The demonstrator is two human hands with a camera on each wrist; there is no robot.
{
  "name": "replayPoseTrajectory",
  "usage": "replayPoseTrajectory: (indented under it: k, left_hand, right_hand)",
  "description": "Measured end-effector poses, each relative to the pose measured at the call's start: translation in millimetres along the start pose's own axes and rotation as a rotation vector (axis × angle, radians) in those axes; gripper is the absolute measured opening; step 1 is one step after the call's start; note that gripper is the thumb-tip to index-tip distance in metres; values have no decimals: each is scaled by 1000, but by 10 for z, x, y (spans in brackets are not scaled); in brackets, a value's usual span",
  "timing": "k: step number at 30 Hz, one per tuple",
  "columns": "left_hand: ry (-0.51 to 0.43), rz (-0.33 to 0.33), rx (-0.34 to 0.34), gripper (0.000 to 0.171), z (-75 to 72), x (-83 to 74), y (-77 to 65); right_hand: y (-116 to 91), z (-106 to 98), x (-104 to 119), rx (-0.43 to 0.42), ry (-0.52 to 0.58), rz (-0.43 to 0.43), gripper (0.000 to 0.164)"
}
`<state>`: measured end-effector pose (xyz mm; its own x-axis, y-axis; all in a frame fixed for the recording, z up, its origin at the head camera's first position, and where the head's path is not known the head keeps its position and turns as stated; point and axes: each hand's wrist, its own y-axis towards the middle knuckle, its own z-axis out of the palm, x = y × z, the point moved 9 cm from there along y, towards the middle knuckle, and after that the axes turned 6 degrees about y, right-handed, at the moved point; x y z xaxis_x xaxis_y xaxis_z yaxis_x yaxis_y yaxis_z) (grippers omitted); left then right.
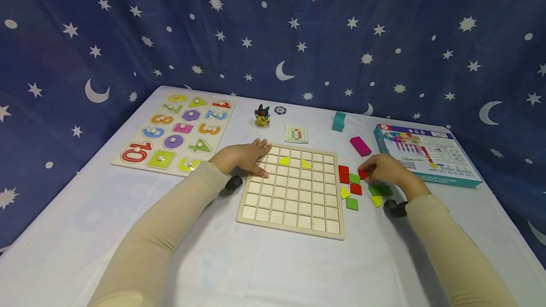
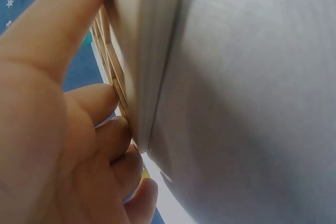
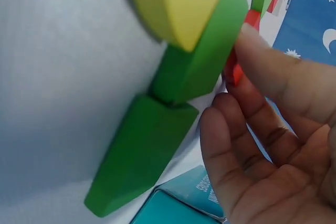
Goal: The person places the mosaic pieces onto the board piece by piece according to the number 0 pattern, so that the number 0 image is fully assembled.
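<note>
My left hand [image 1: 245, 157] rests with spread fingers on the far left corner of a wooden grid board [image 1: 291, 229]. In the left wrist view, the thumb [image 2: 58, 30] lies over the board's edge [image 2: 152, 35]. Two yellow pieces [image 1: 284, 160] sit in cells of an upper row. To the right of the board, my right hand [image 1: 387, 170] pinches a small red block [image 1: 362, 175] between thumb and fingers. Close beside that hand lie green blocks [image 3: 142, 156] and a yellow block [image 3: 181, 3] with a curved side.
Several red, green and yellow blocks [image 1: 351, 203] lie along the board's right edge. Behind are a pattern card [image 1: 296, 134], a toy figure [image 1: 262, 116], a chip [image 1: 280, 110], a teal block [image 1: 339, 121] and a magenta block [image 1: 360, 146]. A number puzzle [image 1: 170, 129] lies left, a box [image 1: 426, 155] right.
</note>
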<state>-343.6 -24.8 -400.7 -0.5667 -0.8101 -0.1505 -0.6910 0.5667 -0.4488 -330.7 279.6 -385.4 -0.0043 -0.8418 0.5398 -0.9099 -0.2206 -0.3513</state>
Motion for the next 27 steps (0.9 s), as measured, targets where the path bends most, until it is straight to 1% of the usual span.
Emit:
replayPoseTrajectory:
  k: [7, 11, 14, 17, 18, 21, 24, 25, 27]
  left_hand:
    - [-1, -10, -1, 96, 8, 14, 2]
    - [0, -10, 0, 96, 9, 16, 2]
    - [-19, -10, 6, 96, 15, 24, 14]
    - [-46, -3, 16, 100, 29, 44, 48]
    - [-59, 12, 12, 103, 33, 48, 63]
    - [-62, 22, 18, 106, 45, 61, 85]
    - [-51, 25, 12, 102, 39, 47, 69]
    - [-37, 15, 16, 99, 36, 40, 57]
    - [-20, 15, 10, 96, 26, 17, 33]
  right_hand:
    - [0, 6, 36, -9, 10, -9, 28]
    - [8, -16, 70, -24, -16, -36, 17]
    - [5, -52, 103, -44, -38, -47, 11]
    - [-2, -102, 135, -61, -31, -39, 11]
    - [-3, -121, 149, -68, -22, -36, 12]
    - [8, -164, 210, -89, 4, -43, 13]
    - [55, -156, 301, -91, 34, -59, 14]
    - [76, -142, 341, -88, 41, -68, 14]
    - [127, -107, 426, -79, 51, -82, 14]
